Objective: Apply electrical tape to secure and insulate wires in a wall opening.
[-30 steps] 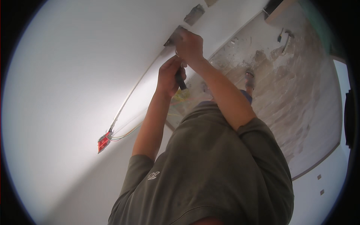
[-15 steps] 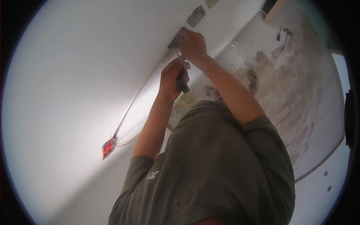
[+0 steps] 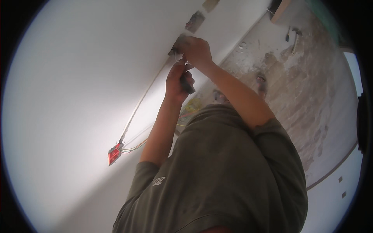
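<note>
My left hand (image 3: 175, 83) is closed around a tool with a black handle (image 3: 187, 84); its working end is hidden by my fingers. Just above it, my right hand (image 3: 197, 51) has its fingers pinched together at a dark recess (image 3: 176, 45) in the white wall. A thin pale wire (image 3: 176, 57) curves between the two hands and seems to be held in my right fingers. The hands are nearly touching. What lies inside the recess is mostly hidden by my right hand.
Further up the wall are more cut-outs (image 3: 195, 21). At lower left, a red wall box (image 3: 114, 154) has loose wires (image 3: 134, 148) coming out, and a pale groove (image 3: 142, 97) runs up from it. A hammer (image 3: 296, 40) lies on the dusty floor (image 3: 307, 97).
Both hands stay close together at the recess. My right hand has shifted slightly down and left, with more of the recess showing. The black handle has moved slightly left.
</note>
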A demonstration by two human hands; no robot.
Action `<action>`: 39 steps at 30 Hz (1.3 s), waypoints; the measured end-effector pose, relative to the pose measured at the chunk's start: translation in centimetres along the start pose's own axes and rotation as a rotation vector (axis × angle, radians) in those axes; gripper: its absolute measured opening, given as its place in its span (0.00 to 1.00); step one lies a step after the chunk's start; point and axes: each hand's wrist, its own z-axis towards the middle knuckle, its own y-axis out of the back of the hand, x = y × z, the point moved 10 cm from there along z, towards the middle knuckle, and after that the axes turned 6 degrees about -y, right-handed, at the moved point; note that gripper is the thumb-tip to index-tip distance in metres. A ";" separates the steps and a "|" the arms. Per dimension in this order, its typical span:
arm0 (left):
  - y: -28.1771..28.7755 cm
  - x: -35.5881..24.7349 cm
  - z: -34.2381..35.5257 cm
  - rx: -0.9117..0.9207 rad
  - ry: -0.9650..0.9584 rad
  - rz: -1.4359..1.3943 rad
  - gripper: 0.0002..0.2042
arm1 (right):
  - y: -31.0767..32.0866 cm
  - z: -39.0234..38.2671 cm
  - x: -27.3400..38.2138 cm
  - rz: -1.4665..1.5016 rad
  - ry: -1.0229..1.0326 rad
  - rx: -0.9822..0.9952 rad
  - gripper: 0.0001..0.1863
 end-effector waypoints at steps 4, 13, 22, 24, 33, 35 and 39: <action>0.1 -1.3 0.3 -0.028 -0.107 0.169 0.16 | -0.3 0.9 -1.5 -0.037 -0.171 0.095 0.18; 1.2 0.2 2.3 -0.258 -0.088 -0.052 0.13 | 3.2 -2.6 -2.1 0.246 -0.419 0.446 0.25; -0.5 0.1 3.2 -0.070 -0.159 -0.068 0.13 | 2.8 -1.6 -0.9 0.735 -0.555 0.428 0.12; 1.1 0.6 3.8 -0.143 -0.168 -0.243 0.09 | 2.3 -1.8 -0.2 0.870 -0.615 0.453 0.11; -4.0 0.4 5.3 -0.103 -0.130 -0.407 0.13 | 3.0 -1.9 -0.1 0.799 -0.573 0.673 0.12; -3.4 -0.2 5.4 -0.103 -0.173 -0.337 0.12 | 3.1 -1.7 -0.3 0.727 -0.526 0.660 0.15; -2.8 -1.5 4.6 -0.009 -0.253 -0.164 0.14 | 4.0 -0.7 -2.0 0.439 -0.381 0.565 0.17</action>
